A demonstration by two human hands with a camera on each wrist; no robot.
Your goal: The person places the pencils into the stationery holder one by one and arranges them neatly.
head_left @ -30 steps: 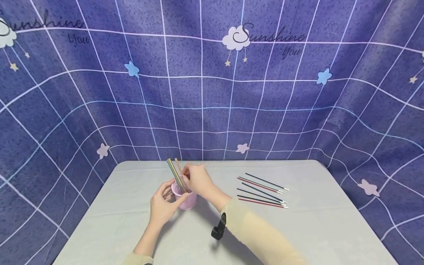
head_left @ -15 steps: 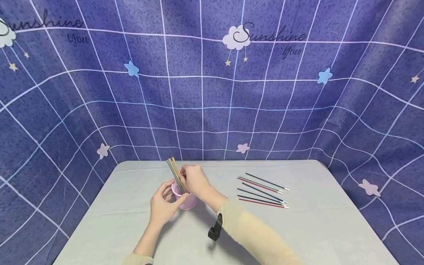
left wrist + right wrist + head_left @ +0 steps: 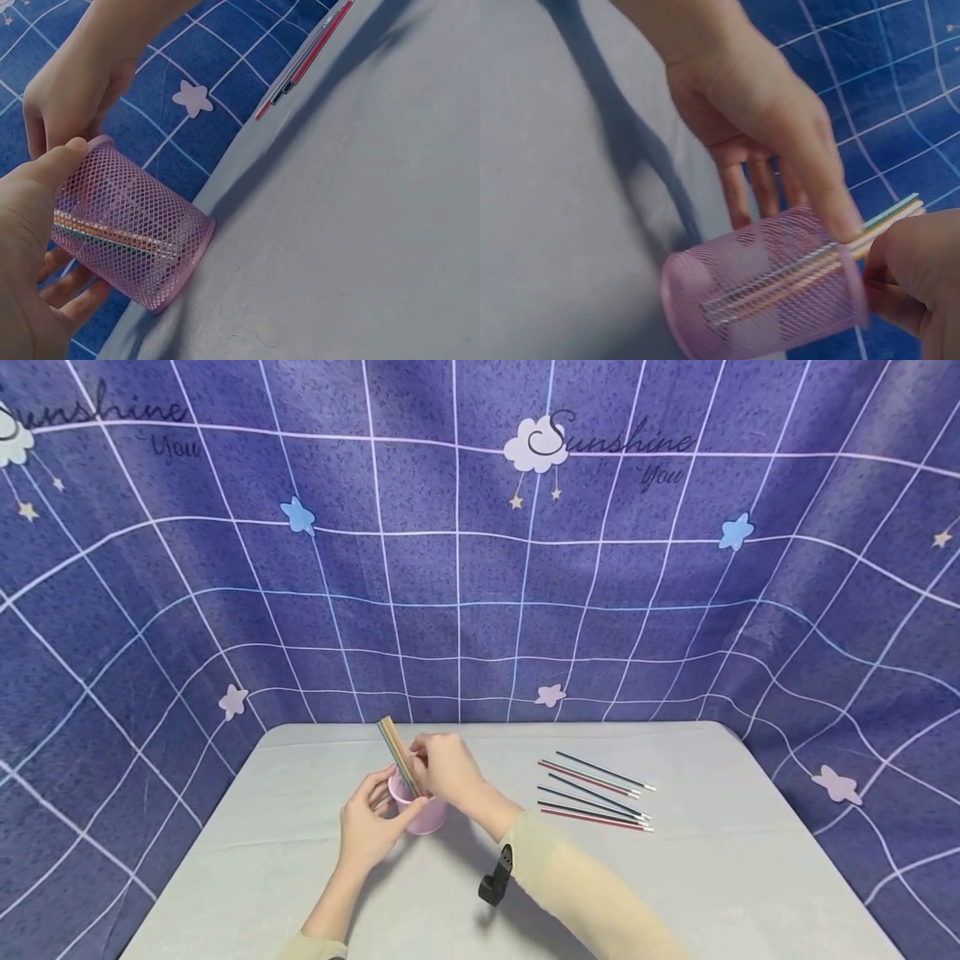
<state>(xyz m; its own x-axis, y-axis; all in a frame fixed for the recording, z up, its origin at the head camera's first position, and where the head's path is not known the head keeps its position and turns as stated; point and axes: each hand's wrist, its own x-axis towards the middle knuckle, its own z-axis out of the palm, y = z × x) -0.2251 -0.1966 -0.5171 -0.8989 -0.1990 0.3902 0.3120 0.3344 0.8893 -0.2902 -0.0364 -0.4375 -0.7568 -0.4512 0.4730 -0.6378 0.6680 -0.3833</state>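
A pink mesh pen cup (image 3: 425,818) stands on the table, tilted in neither hand's grip that I can make out from the head view. My left hand (image 3: 367,827) holds it from the left, thumb on the near side of the rim and fingers round the far side. Several pencils (image 3: 395,747) lean together to the left in the cup, their lower ends showing through the mesh (image 3: 142,244). Over the rim, my right hand (image 3: 448,767) has curled fingers at an orange pencil (image 3: 877,231) and appears to pinch it; the fingertips are partly hidden.
Several dark and red pencils (image 3: 592,810) with white ends lie loosely fanned on the right side of the pale table (image 3: 675,893). A patterned purple-blue curtain (image 3: 480,568) stands behind the table and along its sides. A black wrist camera (image 3: 495,881) hangs from the right sleeve.
The orange pencil, apart from the others a second ago, has swung left against the bundle. My right hand shifted slightly left, then back right. The left hand and cup stayed still.
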